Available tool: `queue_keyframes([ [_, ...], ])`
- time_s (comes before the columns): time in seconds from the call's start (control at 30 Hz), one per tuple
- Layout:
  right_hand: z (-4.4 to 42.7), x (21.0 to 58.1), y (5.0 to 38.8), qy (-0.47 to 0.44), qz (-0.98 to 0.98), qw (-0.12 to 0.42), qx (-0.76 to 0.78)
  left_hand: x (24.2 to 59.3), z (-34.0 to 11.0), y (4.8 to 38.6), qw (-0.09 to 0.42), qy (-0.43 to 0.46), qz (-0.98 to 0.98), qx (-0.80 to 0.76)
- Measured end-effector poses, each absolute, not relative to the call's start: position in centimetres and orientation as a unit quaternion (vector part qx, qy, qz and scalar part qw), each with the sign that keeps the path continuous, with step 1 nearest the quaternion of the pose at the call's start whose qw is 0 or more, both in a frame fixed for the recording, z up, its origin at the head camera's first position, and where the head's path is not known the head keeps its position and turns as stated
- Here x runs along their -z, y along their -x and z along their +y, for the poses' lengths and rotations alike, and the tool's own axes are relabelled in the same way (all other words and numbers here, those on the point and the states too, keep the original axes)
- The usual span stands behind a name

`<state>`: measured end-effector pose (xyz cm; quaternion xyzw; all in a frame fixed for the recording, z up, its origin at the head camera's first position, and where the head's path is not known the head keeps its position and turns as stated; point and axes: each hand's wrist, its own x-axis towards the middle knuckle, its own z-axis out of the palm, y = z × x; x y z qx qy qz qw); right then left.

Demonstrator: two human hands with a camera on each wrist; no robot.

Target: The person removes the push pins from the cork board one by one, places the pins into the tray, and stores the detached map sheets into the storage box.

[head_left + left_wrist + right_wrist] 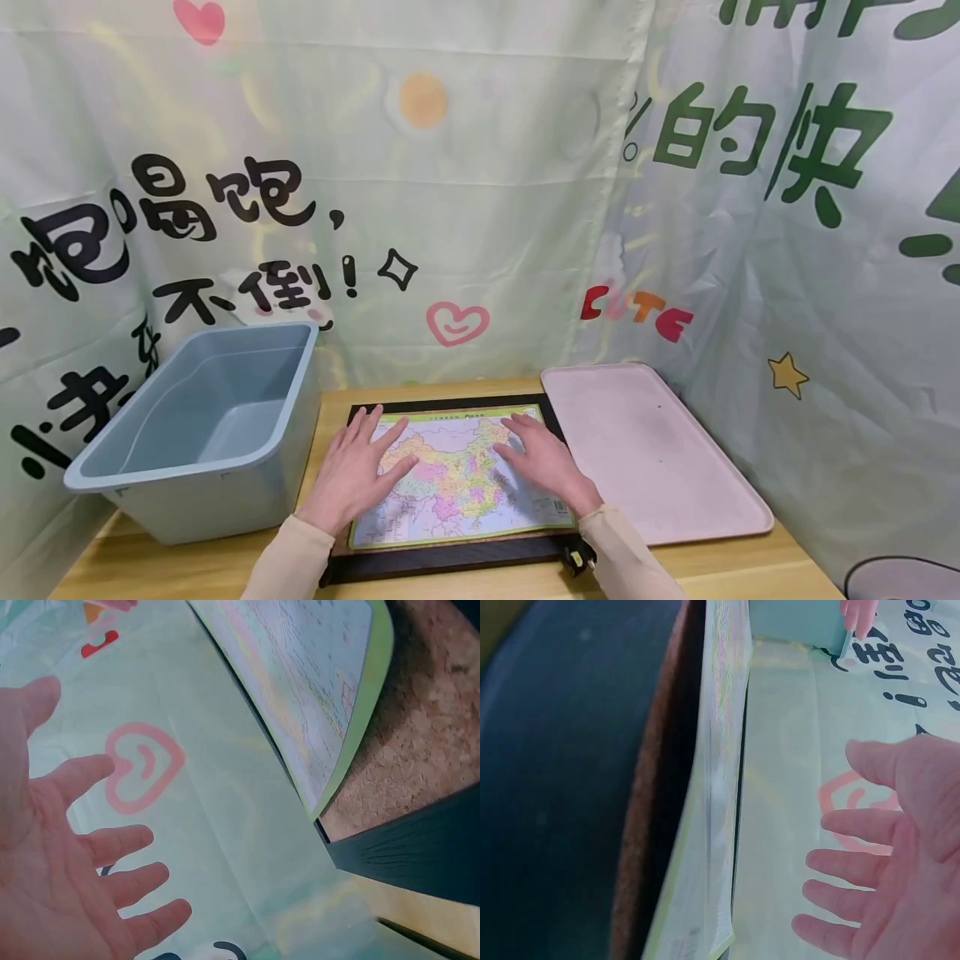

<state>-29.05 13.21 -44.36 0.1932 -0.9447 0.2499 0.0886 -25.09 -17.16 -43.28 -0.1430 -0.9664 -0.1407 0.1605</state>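
A colourful map sheet with a green border lies on a black-framed cork board at the middle of the table. Over its left part is my left hand, fingers spread and straight. My right hand is over the right part, its fingers also extended. The left wrist view shows bare cork beside the map's edge and an empty left palm. In the right wrist view the map bows slightly off the board, and the right hand holds nothing. Whether fingertips touch the map is unclear.
A deep blue-grey plastic bin stands on the left of the wooden table. To the right lies a flat pink tray, close by the board. A small black object is at the board's lower right corner. Printed cloth hangs behind.
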Motion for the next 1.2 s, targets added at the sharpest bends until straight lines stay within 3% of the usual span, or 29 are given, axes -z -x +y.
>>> queue_keyframes([
  [0.13,13.3,44.4,29.4,-0.180,-0.934,0.102,-0.290,43.2,-17.2,25.0,0.155,0.147,-0.966,0.142],
  [0.43,13.7,45.1,30.2,-0.185,-0.909,0.074,-0.365,44.0,-17.5,24.1,0.109,0.168,-0.971,0.129],
  [0.97,13.7,44.8,31.1,-0.154,-0.853,-0.078,-0.493,44.9,-19.1,22.9,-0.022,0.226,-0.963,0.143],
  [1.2,13.3,45.2,32.0,-0.125,-0.840,-0.104,-0.518,45.6,-19.8,22.6,-0.066,0.248,-0.955,0.146],
])
